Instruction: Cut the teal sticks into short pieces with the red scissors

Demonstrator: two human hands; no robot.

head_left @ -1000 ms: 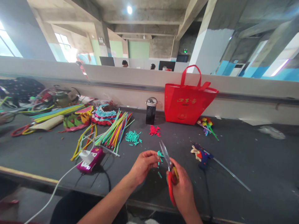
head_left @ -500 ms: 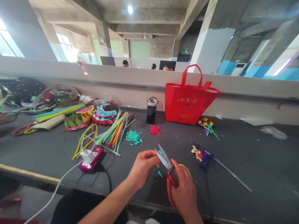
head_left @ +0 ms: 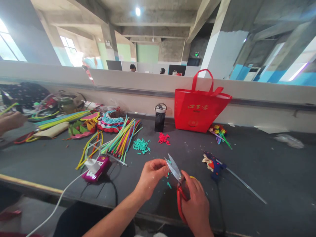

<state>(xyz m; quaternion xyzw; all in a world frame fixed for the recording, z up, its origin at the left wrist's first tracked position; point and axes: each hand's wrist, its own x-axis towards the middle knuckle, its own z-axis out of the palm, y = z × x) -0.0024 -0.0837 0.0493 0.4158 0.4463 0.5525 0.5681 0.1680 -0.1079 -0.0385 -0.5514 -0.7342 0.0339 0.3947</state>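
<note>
My left hand is closed in a pinch, its fingertips right beside the scissor blades. A small green chenille-stem piece shows at those fingertips, mostly covered by the blades. My right hand grips red-handled scissors, whose blades stand apart and point up and to the left. Below the blades, a loose green snippet lies on the dark table. Farther back are a heap of cut green pieces and a smaller heap of red pieces.
Left of the heaps lies a bundle of coloured chenille stems, near a purple power strip with a white plug. A black lantern-like object and red bag stand behind. A blue glue gun lies right. Another person's hand is far left.
My hands and the scissors have hardly moved. At the far left, the other person's hand has come farther into view, holding a yellow-green stem.
</note>
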